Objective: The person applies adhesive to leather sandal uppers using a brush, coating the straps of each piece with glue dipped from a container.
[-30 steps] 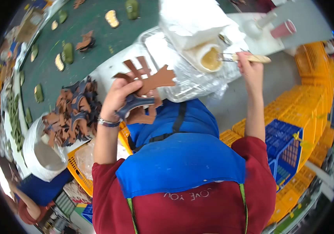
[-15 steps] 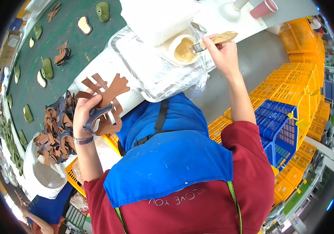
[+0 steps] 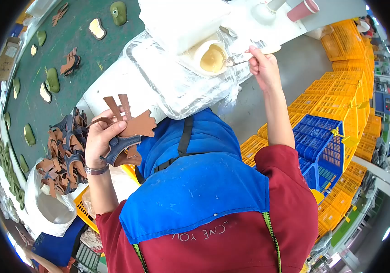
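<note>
The left hand [image 3: 101,140] clamped brown strap pieces [image 3: 138,125] between thumb and fingers, above the white tabletop's [image 3: 106,88] near edge. The right hand's [image 3: 264,68] fingers closed round a brush [image 3: 237,59], its blurred head at a cup's [image 3: 199,54] rim. Grey floor [image 3: 297,63] separated that near edge from yellow crates [image 3: 313,95]; a green surface [image 3: 122,43] bordered the far edge.

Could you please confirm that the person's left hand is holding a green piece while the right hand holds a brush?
Not quite: the head view shows the left hand holding brown and navy strap pieces, not a green piece. The right hand does hold a brush.
</note>
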